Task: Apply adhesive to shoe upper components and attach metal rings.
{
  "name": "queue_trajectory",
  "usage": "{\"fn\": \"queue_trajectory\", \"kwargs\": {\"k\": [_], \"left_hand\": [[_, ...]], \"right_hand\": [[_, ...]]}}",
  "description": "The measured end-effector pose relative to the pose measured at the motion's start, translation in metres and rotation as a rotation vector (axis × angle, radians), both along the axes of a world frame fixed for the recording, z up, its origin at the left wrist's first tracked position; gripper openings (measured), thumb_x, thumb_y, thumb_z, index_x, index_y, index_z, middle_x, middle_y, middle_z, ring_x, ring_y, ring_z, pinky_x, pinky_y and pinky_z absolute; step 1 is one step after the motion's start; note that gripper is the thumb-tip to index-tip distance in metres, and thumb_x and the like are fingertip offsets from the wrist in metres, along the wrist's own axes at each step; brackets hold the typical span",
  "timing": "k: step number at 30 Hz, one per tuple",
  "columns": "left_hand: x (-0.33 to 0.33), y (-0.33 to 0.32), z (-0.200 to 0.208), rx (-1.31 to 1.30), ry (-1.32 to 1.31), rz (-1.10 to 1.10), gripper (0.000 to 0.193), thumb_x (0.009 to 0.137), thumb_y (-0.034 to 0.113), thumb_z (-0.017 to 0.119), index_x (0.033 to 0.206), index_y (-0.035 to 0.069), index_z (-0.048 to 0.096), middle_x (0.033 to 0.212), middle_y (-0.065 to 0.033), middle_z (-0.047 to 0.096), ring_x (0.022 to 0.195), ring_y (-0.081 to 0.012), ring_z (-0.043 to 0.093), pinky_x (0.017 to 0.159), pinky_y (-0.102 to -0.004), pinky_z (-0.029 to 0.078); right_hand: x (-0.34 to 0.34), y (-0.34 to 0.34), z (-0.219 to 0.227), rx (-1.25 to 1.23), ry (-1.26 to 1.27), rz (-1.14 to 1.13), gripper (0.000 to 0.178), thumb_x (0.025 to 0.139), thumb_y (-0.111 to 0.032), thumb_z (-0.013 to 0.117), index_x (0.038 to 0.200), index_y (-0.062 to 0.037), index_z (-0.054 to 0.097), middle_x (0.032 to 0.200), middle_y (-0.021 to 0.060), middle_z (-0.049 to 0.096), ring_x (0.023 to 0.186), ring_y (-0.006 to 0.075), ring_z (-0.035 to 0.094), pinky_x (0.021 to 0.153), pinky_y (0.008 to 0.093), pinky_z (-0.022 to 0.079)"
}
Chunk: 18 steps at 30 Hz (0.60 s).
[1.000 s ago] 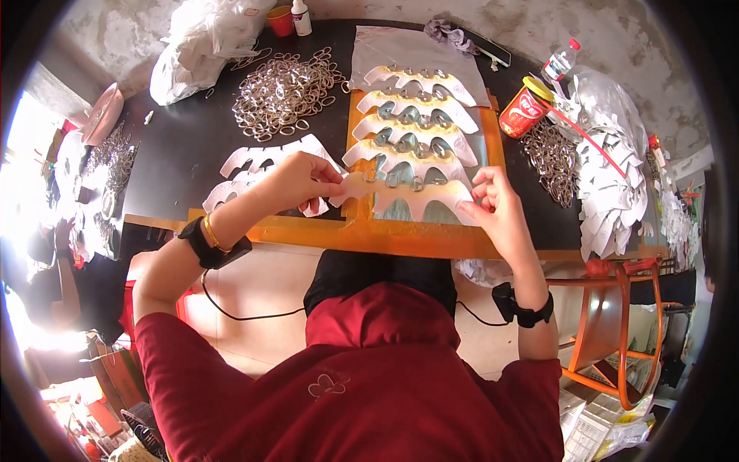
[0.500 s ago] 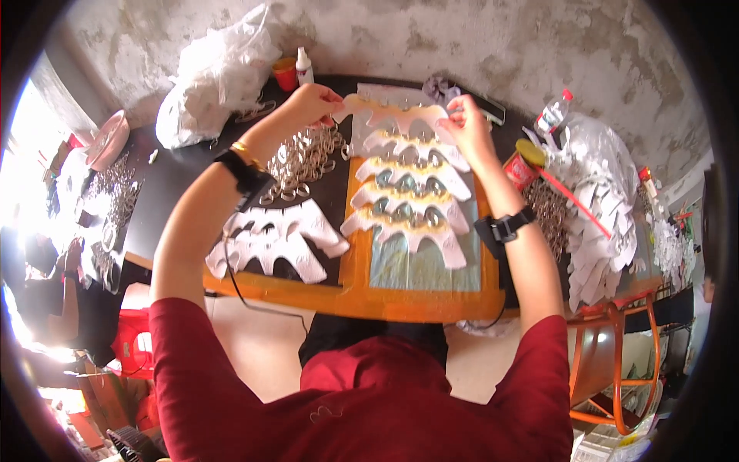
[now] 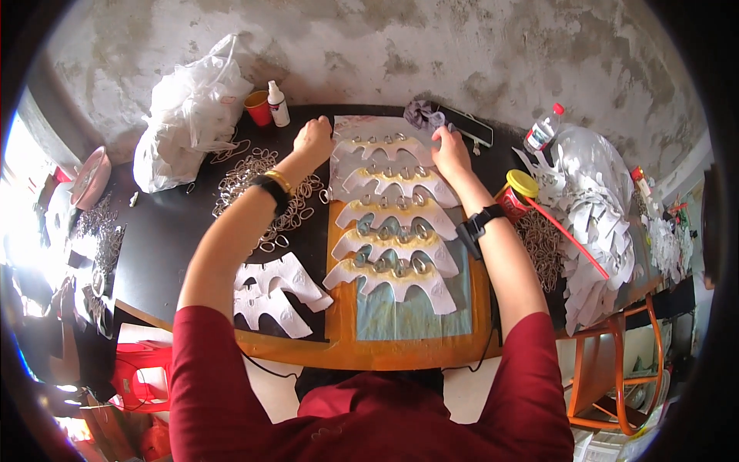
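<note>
Nearer me than my hands lie four ringed white strips (image 3: 400, 212), and between my curled left hand (image 3: 314, 141) and bent-fingered right hand (image 3: 453, 156) sits a fifth strip (image 3: 389, 148), whether pinched I can't tell, with a grey cloth (image 3: 423, 115) beyond my right.

The black worktop (image 3: 158, 266) lies bare at the left, a low path for a hand up to the white plastic bag (image 3: 188, 127), which fills the back-left corner. The metal ring pile (image 3: 240, 181) blocks the way inward. Between the ringed paper cutouts (image 3: 394, 215) run only narrow gaps; the bluish sheet (image 3: 412, 327) before them is open. Rightward, the yellow-lidded can (image 3: 517, 192), slanting red rod (image 3: 570, 240) and paper scraps (image 3: 599, 239) obstruct.
</note>
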<state>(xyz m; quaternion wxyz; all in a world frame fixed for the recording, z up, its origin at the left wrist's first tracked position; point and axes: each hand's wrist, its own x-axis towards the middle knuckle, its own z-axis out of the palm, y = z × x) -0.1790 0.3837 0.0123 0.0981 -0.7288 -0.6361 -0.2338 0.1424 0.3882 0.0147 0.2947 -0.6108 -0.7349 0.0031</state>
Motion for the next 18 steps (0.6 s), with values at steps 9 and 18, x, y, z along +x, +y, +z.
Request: {"fn": "queue_trajectory", "kwargs": {"k": [9,18], "left_hand": [[0.029,-0.034,0.012,-0.770,-0.288,-0.216,0.038,0.084,0.037,0.074,0.086,0.000,0.072,0.071,-0.0084,0.069,0.059,-0.0164,0.063,0.051,-0.0318,0.048],[0.032,-0.066,0.063,-0.769,-0.828,-0.231,0.031,0.085,0.028,0.074,0.072,0.001,0.068,0.056,-0.0031,0.052,0.042,-0.0123,0.045,0.039,-0.0294,0.035]], "right_hand": [[0.016,-0.029,0.017,-0.548,-0.055,0.068,0.043,0.075,-0.014,0.080,0.112,-0.0083,0.060,0.109,0.0159,0.069,0.103,0.0278,0.067,0.084,0.0388,0.053],[0.032,-0.026,0.009,-0.190,0.384,0.193,0.032,0.075,-0.016,0.080,0.102,-0.0090,0.066,0.089,0.0126,0.072,0.081,0.0225,0.069,0.072,0.0345,0.053]]}}
